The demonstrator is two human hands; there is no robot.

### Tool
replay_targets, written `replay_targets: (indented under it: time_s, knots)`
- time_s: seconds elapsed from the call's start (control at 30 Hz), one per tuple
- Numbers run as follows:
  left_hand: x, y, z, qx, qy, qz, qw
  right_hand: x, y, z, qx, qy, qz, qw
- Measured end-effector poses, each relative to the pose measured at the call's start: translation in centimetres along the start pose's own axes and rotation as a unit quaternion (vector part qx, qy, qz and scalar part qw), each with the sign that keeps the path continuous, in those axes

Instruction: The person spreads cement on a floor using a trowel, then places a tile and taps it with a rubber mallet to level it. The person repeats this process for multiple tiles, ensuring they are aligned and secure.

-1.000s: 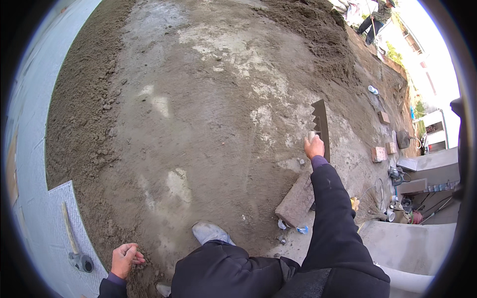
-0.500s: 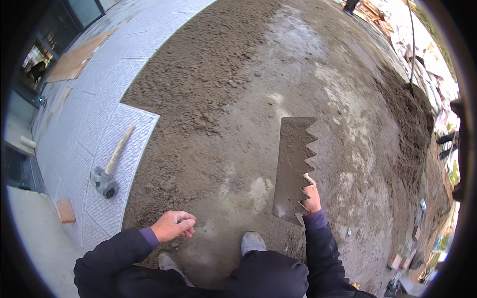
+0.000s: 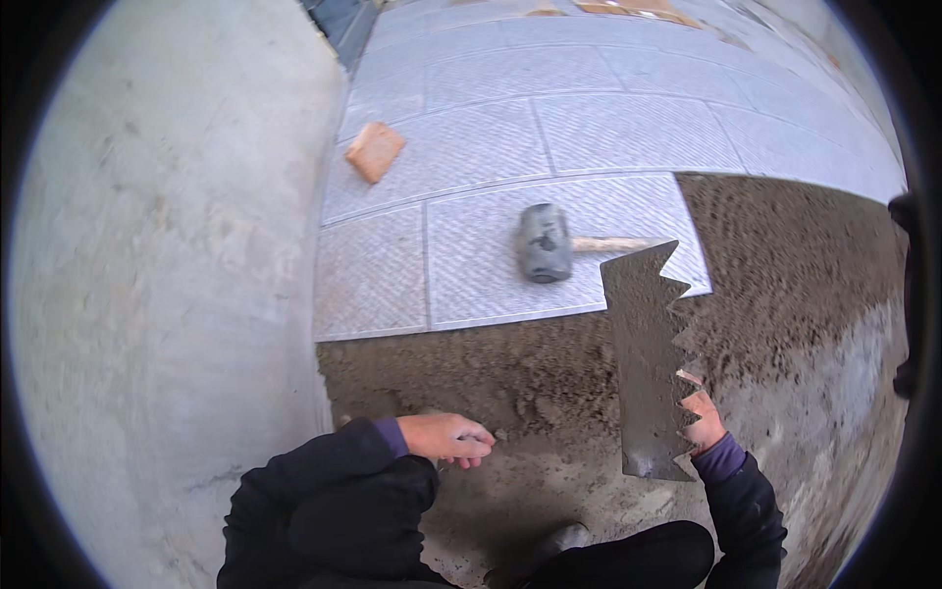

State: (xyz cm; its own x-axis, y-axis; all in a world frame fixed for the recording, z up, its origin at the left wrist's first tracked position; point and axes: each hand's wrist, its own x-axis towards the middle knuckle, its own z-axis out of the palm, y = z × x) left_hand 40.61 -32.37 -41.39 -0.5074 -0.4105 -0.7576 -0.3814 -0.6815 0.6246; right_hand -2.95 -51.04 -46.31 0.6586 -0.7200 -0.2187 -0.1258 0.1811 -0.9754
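Head camera view: a worker's right hand (image 3: 703,424) is clasped behind a toothed metal blade (image 3: 646,363) held above damp grey sand (image 3: 785,255), its upper end overlapping the edge of a pale textured slab (image 3: 476,270) bearing a mallet (image 3: 546,245). The left hand (image 3: 444,436) has loosely curled fingers; whether their tips meet cannot be told. Open sand stretches right of the blade; a concrete surface (image 3: 177,245) bounds the left.

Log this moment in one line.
right hand: holding notched trowel; left hand: no tool visible; mallet: on pale tile; brick: on another tile
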Motion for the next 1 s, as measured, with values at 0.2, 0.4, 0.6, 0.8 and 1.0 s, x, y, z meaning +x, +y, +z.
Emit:
replay_targets:
  time_s: [0.2, 0.4, 0.6, 0.8, 1.0]
  knots:
    - [-6.3, -10.2, -0.2, -0.164, 0.175, 0.016, 0.971, 12.6, -8.6, 24.0, 0.188, -0.076, 0.263, 0.943]
    - [-5.7, -21.7, 4.2, -0.498, 0.332, 0.083, 0.797, 18.4, -5.5, 45.1, 0.282, -0.157, 0.277, 0.905]
    - [-8.6, -27.0, 5.4, -0.612, 0.426, 0.125, 0.654, 19.9, -1.0, 53.4, 0.264, -0.128, 0.34, 0.894]
    - [-9.0, -26.9, 5.2, -0.654, 0.414, 0.108, 0.624, 18.5, -1.2, 57.6, 0.219, -0.087, 0.329, 0.915]
    - [-8.5, -26.5, 5.6, -0.572, 0.392, 0.211, 0.689, 17.4, -2.3, 59.6, 0.258, -0.053, 0.321, 0.91]
